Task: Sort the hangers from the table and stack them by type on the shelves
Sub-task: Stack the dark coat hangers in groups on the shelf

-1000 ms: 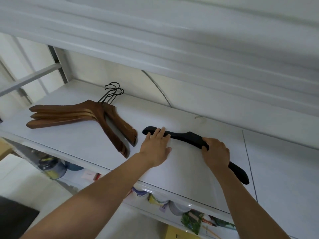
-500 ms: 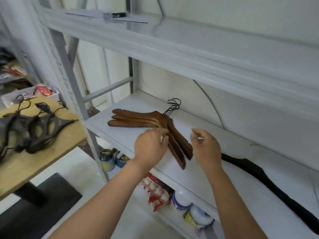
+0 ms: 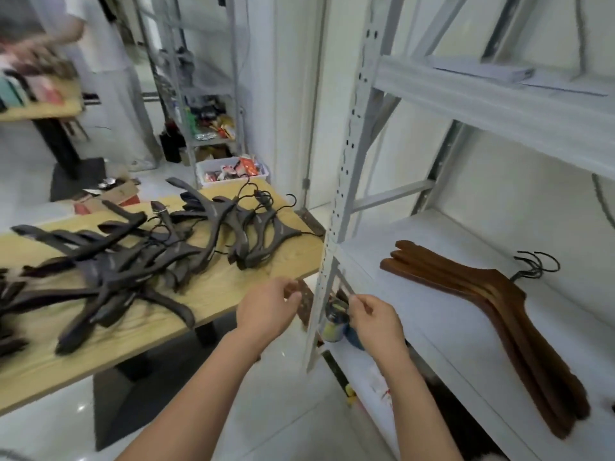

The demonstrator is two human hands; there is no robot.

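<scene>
- While hovering mid-frame, left grip point(image 3: 266, 311) and right grip point(image 3: 376, 322) hung loosely curled, empty.
- Dark hangers point(image 3: 109, 277) on the counter point(image 3: 233, 287), left, looked stiff, light; best taken by the neck.

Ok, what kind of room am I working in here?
Probably a storeroom or workshop: grey metal shelving holding stacked brown hangers, a wooden table piled with dark hangers, and a bin of packets on the floor.

Three brown wooden hangers point(image 3: 499, 304) at right; dark hangers point(image 3: 139, 261) at left, too tangled to count; one left hand point(image 3: 266, 309), one right hand point(image 3: 374, 322).
</scene>
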